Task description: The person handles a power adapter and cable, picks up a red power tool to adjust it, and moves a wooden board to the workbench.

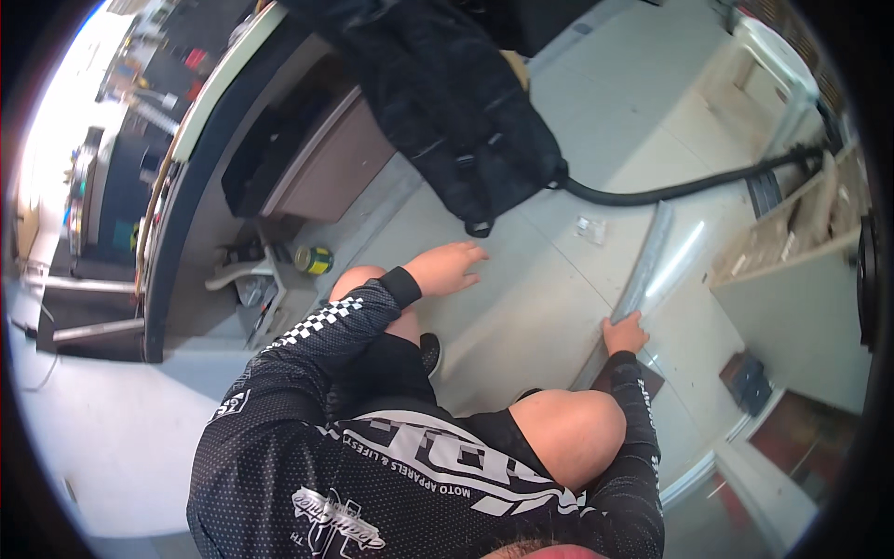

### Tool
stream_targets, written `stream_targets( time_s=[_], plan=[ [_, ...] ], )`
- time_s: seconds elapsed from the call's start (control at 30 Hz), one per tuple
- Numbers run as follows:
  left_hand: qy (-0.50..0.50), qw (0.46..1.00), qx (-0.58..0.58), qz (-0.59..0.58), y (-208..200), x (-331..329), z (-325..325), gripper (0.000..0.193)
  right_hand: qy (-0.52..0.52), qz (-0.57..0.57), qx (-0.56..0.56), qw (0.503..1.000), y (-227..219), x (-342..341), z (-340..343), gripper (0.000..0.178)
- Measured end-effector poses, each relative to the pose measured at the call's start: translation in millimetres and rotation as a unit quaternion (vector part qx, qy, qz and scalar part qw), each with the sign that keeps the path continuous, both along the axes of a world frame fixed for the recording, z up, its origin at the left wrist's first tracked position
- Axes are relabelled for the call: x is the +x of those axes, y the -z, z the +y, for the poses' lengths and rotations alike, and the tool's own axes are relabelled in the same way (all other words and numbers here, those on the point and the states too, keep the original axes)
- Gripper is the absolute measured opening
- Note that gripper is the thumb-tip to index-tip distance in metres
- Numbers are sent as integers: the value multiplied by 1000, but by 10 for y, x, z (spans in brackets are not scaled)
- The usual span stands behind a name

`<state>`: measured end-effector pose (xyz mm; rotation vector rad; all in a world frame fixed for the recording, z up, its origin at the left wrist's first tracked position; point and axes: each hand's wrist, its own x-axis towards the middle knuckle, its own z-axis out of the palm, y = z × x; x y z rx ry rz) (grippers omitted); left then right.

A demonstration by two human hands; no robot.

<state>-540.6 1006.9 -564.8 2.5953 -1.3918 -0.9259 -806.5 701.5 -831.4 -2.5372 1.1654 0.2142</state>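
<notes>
My right hand (626, 334) is closed round a long, slim grey tube or strip (643, 265); its exact kind is unclear. The strip slants over the tiled floor, from beside my right leg to the far side. Over my left knee, my left hand (447, 268) reaches forward with its fingers apart, holding nothing. Just beyond its fingertips is the lower end of a large black bag (456, 112) with straps and a buckle. A thick black hose or strap (689, 191) runs from beside the bag to the right.
A dark-edged workbench (172, 186) stands at left, with a brownish drawer (331, 158) under it. Near my left knee sits a dark jar with a yellow label (315, 260). A small clear packet (589, 229) lies on the floor. At right are a white stool (778, 70) and a pale cabinet (792, 289).
</notes>
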Motion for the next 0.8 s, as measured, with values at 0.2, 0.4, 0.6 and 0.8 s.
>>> stream_targets(
  time_s=[0.2,0.4,0.6,0.8],
  plan=[
    [-26,986,134,96,93,-99,736,50,41,34,60,997,-93,25,72,74],
    [-106,983,106,110,56,-131,1304,48,78,-22,95,992,-759,-51,206,64],
    [-139,978,113,106,-146,-245,1526,44,33,-81,156,984,-1613,80,135,52],
    [-136,986,55,82,-403,-222,1478,44,-68,-320,162,931,-2314,835,-65,51]
  ],
)
